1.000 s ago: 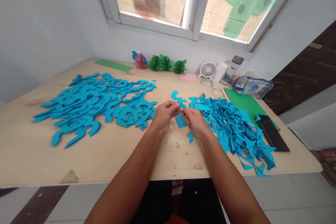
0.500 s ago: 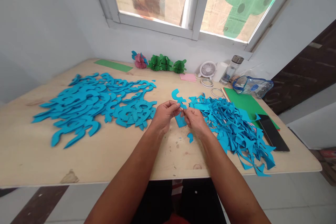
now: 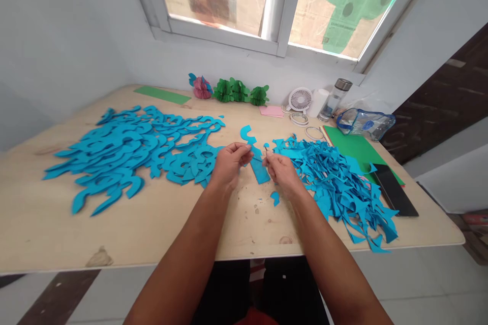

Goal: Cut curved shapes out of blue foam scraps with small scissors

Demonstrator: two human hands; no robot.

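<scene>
A curved blue paper cutout (image 3: 246,132) is pinched in my left hand (image 3: 231,160), its hooked end sticking up past the fingertips. My right hand (image 3: 281,167) is closed around small scissors (image 3: 266,149); their thin blades look parted, and the handles are hidden by my fingers. Just above the blades is a small blue scrap (image 3: 266,144). Below and between my hands lies a flat blue paper piece (image 3: 260,170). Closer to me, a small curved blue offcut (image 3: 275,198) rests on the wooden table (image 3: 171,233).
Overlapping blue cutouts (image 3: 122,147) cover the left side. A heap of blue scraps (image 3: 335,177) lies right, beside a black phone (image 3: 396,193) and green paper (image 3: 354,147). Along the back stand green paper ornaments (image 3: 238,90), a fan (image 3: 300,99) and a bottle (image 3: 335,99).
My left hand has moved slightly left with the cutout, and the gap between my hands has widened. A small blue scrap now shows apart from the cutout, near the scissors.
</scene>
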